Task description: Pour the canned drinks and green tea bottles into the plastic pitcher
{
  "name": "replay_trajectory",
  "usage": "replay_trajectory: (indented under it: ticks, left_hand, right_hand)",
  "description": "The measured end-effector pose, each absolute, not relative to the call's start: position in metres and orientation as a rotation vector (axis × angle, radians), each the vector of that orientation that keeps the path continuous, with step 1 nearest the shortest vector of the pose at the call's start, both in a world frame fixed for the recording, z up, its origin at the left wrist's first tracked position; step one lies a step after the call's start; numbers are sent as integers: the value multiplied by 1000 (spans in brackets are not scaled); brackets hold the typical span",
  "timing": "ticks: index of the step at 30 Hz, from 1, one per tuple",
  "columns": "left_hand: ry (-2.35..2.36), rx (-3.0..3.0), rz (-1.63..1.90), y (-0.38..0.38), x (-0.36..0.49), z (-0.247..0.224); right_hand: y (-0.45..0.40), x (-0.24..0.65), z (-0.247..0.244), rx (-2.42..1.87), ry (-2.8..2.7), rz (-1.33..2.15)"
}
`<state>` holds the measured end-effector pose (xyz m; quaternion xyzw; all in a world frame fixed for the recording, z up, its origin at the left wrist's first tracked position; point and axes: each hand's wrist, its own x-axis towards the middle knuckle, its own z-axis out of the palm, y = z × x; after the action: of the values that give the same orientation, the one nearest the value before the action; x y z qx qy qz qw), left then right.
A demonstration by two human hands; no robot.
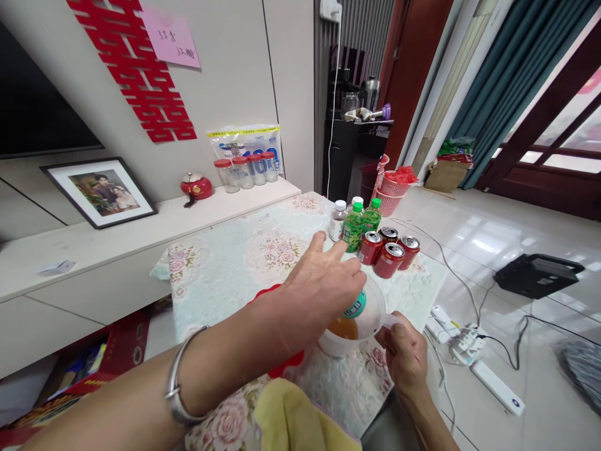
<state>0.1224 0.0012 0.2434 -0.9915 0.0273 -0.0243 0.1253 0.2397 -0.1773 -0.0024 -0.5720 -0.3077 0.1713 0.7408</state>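
My left hand point(326, 279), with a silver bangle point(176, 388) at the wrist, reaches over a translucent plastic jug point(374, 307) with its fingers spread. It looks to hold nothing, though its palm side is hidden. My right hand point(404, 351) grips the jug's handle. Amber liquid point(345, 327) lies in the jug, which tilts a little; a teal label point(355, 305) shows there. Just beyond my left fingertips stand green-capped bottles point(353, 227), a white-capped bottle point(337, 220) and several red drink cans point(389, 260). A red object point(286, 364) is mostly hidden beneath my left forearm.
A floral cloth point(225, 250) covers the table. Lidded glass jars point(241, 174) and a photo frame point(101, 193) stand on the cabinet behind. A yellow cloth point(295, 416) lies nearest me. Power strips point(496, 385), cables and a black box point(538, 275) are on the floor right.
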Motion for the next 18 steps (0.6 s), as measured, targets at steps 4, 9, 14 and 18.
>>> replay_trajectory:
  ticks: [4,9,14,18]
  left_hand:
    - [-110,-3011,-174,20,114,233]
    - [-577,-3318,-513,49,84,219]
    - [-1241,-3385,-1203,82,38,186]
    - [-1723,-3204,-1375,112,-5,142]
  right_hand:
    - [-180,239,13,-1235,-717,425]
    - [-180,261,19,-1297,-665,418]
    - [-169,323,6,-1656,-390,230]
    - [-144,361,11,-1969,-260,105]
